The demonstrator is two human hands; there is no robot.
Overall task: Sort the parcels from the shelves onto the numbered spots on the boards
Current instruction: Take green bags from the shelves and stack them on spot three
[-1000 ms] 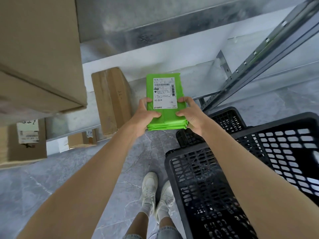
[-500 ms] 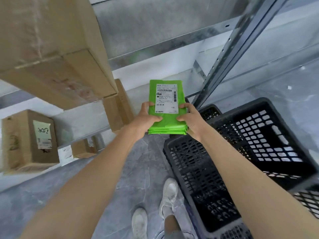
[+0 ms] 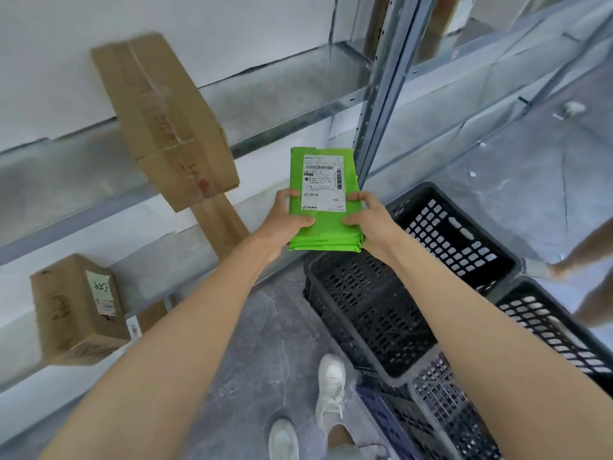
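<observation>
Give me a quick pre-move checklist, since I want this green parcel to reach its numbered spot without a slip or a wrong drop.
1. Grip: left hand and right hand both clamp the near end of the green parcel. Ok.
2. Label: the white shipping label faces up, unobstructed. Ok.
3. Label legible: the print is too small to read the sorting number. Cannot tell.
4. Destination: no numbered board in view. Cannot tell.
5. Path on the right: black crates stand right next to the feet, and another person's leg is beyond them. Not ok.
6. Clear of the shelf: parcel is held free, apart from the cardboard box. Ok.
</observation>
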